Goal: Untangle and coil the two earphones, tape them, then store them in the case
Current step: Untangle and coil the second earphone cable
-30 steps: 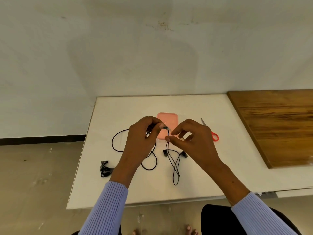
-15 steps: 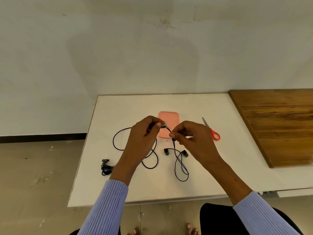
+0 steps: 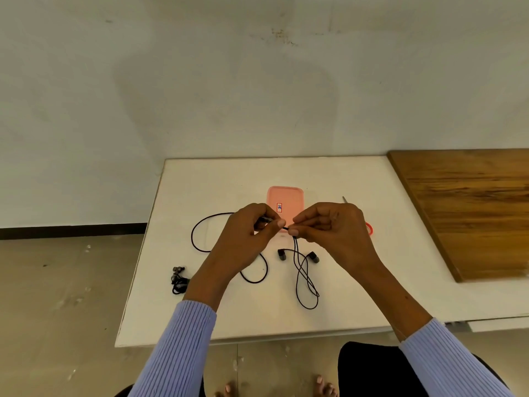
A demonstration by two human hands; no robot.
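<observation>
A bare grey floor (image 3: 57, 296) runs along the left under a pale wall with a dark skirting strip, and a white desk (image 3: 206, 184) stands against that wall, with a brown wooden board (image 3: 472, 213) lying over its right end.

At the desk's left edge sits a small bundled earphone (image 3: 179, 280), coiled up tight and well apart from both hands. Next comes a wide loop of black cable (image 3: 197, 233) lying flat on the desk and passing behind the left hand (image 3: 243, 245), whose fingers are curled round a gathered part of that cable (thumb tip pressed toward the other hand). Behind the hands lies a pink case (image 3: 284, 196), flat, with a small label on it.

The right hand (image 3: 332, 230) pinches the same cable between thumb and forefinger, almost touching the left thumb. From that pinch the cable hangs down in long crossed loops (image 3: 306, 282) that reach the desk, with two earbuds (image 3: 282, 254) resting on either side of them. To the right, mostly hidden by the right hand, lie scissors (image 3: 370, 228) with a red handle.
</observation>
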